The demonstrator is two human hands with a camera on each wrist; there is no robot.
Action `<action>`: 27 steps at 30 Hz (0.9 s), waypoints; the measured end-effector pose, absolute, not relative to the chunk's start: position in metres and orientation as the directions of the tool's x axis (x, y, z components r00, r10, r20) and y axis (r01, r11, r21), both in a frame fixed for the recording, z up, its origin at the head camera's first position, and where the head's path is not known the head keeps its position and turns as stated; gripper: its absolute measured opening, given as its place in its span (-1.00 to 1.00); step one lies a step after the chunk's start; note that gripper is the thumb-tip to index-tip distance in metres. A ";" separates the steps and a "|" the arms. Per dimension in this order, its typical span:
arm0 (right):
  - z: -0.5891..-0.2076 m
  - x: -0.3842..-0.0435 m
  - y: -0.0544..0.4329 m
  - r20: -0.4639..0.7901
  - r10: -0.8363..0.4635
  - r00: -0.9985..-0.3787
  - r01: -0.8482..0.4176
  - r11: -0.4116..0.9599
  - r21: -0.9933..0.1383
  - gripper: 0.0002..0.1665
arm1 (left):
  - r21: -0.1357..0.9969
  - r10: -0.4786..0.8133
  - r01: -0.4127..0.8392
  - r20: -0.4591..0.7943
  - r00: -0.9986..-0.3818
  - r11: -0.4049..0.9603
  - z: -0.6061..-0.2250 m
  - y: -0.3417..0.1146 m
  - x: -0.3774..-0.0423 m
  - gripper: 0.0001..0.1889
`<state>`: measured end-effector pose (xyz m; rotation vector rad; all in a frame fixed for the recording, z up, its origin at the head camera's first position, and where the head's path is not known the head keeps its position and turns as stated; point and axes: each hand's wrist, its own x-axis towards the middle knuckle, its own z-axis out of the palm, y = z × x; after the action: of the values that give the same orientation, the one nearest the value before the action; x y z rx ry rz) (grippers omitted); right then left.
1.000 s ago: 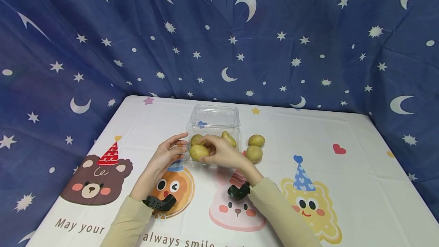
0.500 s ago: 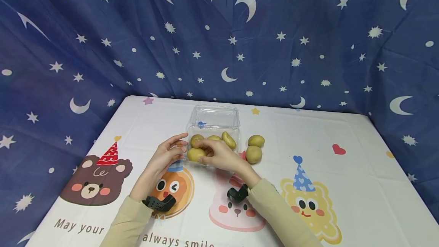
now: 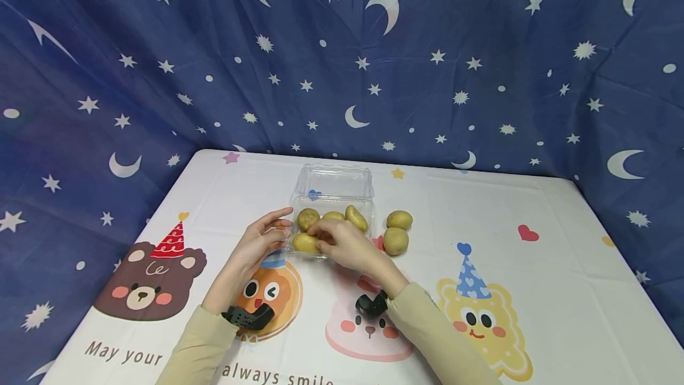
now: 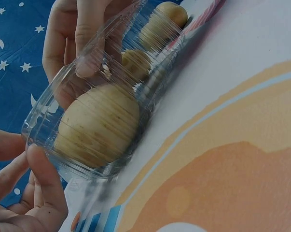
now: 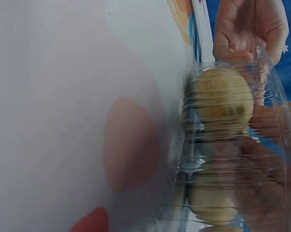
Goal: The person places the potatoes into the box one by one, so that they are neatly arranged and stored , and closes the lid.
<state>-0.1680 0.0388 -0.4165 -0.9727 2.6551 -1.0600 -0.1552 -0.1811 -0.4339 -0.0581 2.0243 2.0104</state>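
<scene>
A clear plastic clamshell box [image 3: 334,180] stands with its lid raised at the back. Inside lie several potatoes: a round one [image 3: 308,219] at back left, a curved one [image 3: 356,218] at back right, others between, partly covered. My right hand [image 3: 350,245] reaches in over the front wall, its fingertips at the right end of the front-left potato [image 3: 306,243], which rests in the box. In the left wrist view that potato [image 4: 99,125] shows through the wall, thumb apart from the fingers. My left hand [image 3: 262,239] touches the box's left side with loosely extended fingers.
Two more potatoes, an oval one [image 3: 399,220] and a rounder one [image 3: 396,241], lie on the tablecloth [image 3: 470,212] right of the box. A dark blue curtain [image 3: 406,58] with stars and moons hangs behind the table.
The front-left potato has gone down and slightly left into the box's front-left corner. My right hand's fingers have drawn back a little to the right. My left hand has stayed put.
</scene>
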 end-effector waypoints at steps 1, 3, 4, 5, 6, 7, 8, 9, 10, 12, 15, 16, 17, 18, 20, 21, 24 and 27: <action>-0.416 -0.167 0.039 0.113 -0.605 -0.788 -0.524 0.564 -0.638 -0.73 | 0.973 0.171 -0.229 -0.231 -0.958 0.028 -0.434 -0.181 -0.155 -0.42; -0.414 -0.164 0.041 0.108 -0.602 -0.791 -0.535 0.595 -0.600 -0.72 | 0.972 0.168 -0.231 -0.234 -0.958 0.033 -0.434 -0.181 -0.155 -0.43; -0.414 -0.163 0.041 0.105 -0.601 -0.792 -0.537 0.604 -0.589 -0.71 | 0.972 0.166 -0.233 -0.235 -0.958 0.036 -0.434 -0.181 -0.155 -0.43; -0.413 -0.162 0.042 0.102 -0.598 -0.795 -0.536 0.612 -0.582 -0.71 | 0.972 0.164 -0.233 -0.237 -0.958 0.038 -0.433 -0.181 -0.155 -0.43; -0.413 -0.160 0.043 0.104 -0.597 -0.796 -0.535 0.612 -0.583 -0.71 | 0.971 0.163 -0.235 -0.238 -0.957 0.040 -0.433 -0.181 -0.155 -0.42; -0.412 -0.159 0.044 0.105 -0.595 -0.797 -0.532 0.609 -0.589 -0.71 | 0.971 0.161 -0.236 -0.240 -0.957 0.041 -0.433 -0.181 -0.155 -0.43; -0.412 -0.158 0.045 0.105 -0.593 -0.798 -0.528 0.604 -0.597 -0.71 | 0.971 0.160 -0.237 -0.241 -0.957 0.042 -0.433 -0.181 -0.155 -0.43; -0.412 -0.156 0.046 0.105 -0.592 -0.799 -0.523 0.597 -0.608 -0.70 | 0.970 0.158 -0.238 -0.241 -0.957 0.041 -0.433 -0.181 -0.155 -0.42; -0.411 -0.155 0.047 0.104 -0.590 -0.801 -0.517 0.593 -0.617 -0.70 | 0.970 0.157 -0.239 -0.243 -0.957 0.040 -0.433 -0.180 -0.155 -0.42; -0.411 -0.153 0.049 0.103 -0.590 -0.801 -0.511 0.584 -0.631 -0.69 | 0.969 0.155 -0.244 -0.246 -0.957 0.035 -0.433 -0.180 -0.155 -0.42; -0.411 -0.149 0.053 0.106 -0.589 -0.801 -0.510 0.580 -0.635 -0.69 | 0.968 0.153 -0.250 -0.251 -0.956 0.025 -0.433 -0.180 -0.155 -0.42; -0.411 -0.148 0.054 0.108 -0.587 -0.802 -0.510 0.580 -0.636 -0.70 | 0.967 0.152 -0.252 -0.253 -0.956 0.023 -0.433 -0.180 -0.154 -0.42; -0.411 -0.147 0.055 0.108 -0.585 -0.803 -0.507 0.577 -0.640 -0.70 | 0.967 0.151 -0.254 -0.254 -0.955 0.020 -0.433 -0.180 -0.154 -0.42; -0.411 -0.146 0.055 0.110 -0.582 -0.806 -0.504 0.576 -0.643 -0.70 | 0.967 0.151 -0.256 -0.256 -0.955 0.017 -0.433 -0.181 -0.154 -0.42; -0.411 -0.144 0.057 0.115 -0.576 -0.809 -0.501 0.574 -0.648 -0.70 | 0.966 0.149 -0.257 -0.256 -0.955 0.015 -0.433 -0.181 -0.154 -0.42; -0.411 -0.143 0.058 0.117 -0.572 -0.812 -0.498 0.573 -0.651 -0.70 | 0.966 0.148 -0.257 -0.256 -0.955 0.013 -0.433 -0.181 -0.154 -0.42; -0.412 -0.141 0.061 0.132 -0.564 -0.815 -0.496 0.562 -0.662 -0.70 | 0.966 0.149 -0.259 -0.257 -0.955 0.010 -0.433 -0.181 -0.154 -0.42; -0.413 -0.138 0.065 0.149 -0.562 -0.814 -0.500 0.546 -0.672 -0.71 | 0.966 0.153 -0.257 -0.255 -0.955 0.004 -0.433 -0.181 -0.155 -0.42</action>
<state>-0.1385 0.0648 -0.4126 -0.9247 2.6875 -1.1274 -0.1546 -0.1808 -0.4331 -0.1078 1.9973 2.0295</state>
